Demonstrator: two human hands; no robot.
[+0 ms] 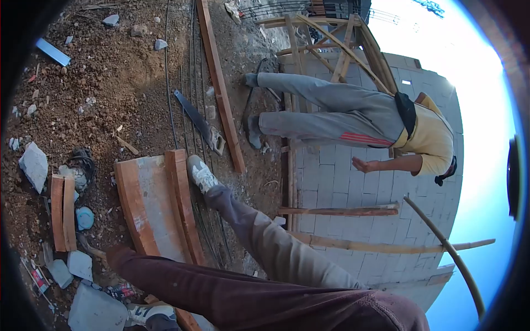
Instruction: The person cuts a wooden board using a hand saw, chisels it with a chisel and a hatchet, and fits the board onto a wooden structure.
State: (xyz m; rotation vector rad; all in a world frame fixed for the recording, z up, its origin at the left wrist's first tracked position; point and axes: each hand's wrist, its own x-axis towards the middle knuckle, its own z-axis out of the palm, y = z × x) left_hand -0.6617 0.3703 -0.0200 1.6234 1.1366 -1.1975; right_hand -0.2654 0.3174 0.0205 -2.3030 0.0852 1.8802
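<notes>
Here, right grip, spread or pinching unclear, beside wooden rails with pale panel between.

Sleeve hides part of wooden panel
The right hand is too dim to read; the bottom edge crops the sleeve.

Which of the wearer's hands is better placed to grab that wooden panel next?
Probably the right hand: it hangs low near the wooden panel, though its grip is unclear. The left hand isn't in view.
</notes>
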